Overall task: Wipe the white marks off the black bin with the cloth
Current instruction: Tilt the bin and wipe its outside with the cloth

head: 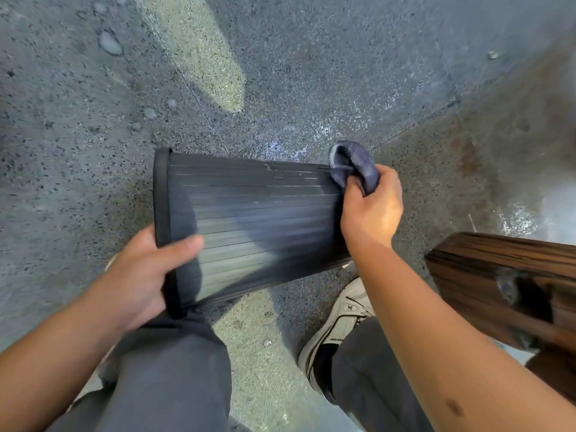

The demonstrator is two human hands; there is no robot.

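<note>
Single head-worn wide-angle view, looking steeply down, close over hands, legs and floor (311, 57)

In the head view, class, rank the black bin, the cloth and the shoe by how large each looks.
1. black bin, clearly largest.
2. shoe, partly hidden by the trouser leg.
3. cloth, bunched in the right hand, smallest.

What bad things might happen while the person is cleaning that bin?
The black bin lies sideways, gripped by the left hand at its rim only, so it might slip or swing.

The right hand bunches the cloth at the far end, away from the white marks, so they could be missed.

The floor looks wet in places; a shoe might slip.
</note>
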